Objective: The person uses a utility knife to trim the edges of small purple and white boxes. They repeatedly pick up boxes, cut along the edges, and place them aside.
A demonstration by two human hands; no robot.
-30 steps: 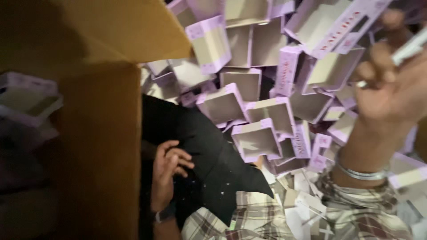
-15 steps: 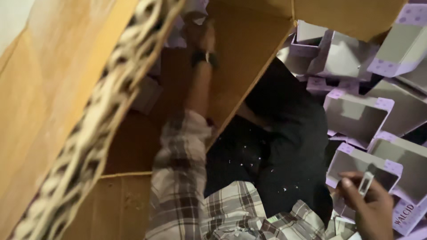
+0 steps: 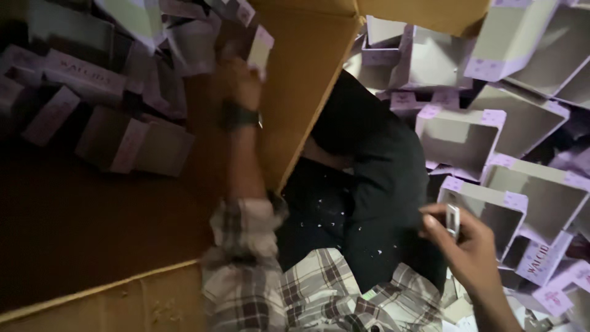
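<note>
Left hand (image 3: 246,83) gripping one small purple box (image 3: 259,52) inside cardboard carton (image 3: 307,92), right hand (image 3: 470,246) pinching one small white object (image 3: 453,220)

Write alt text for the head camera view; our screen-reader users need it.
The left hand reaches into a large cardboard carton holding small purple-and-white boxes. The right hand holds a small white object beside a heap of open empty boxes.
</note>
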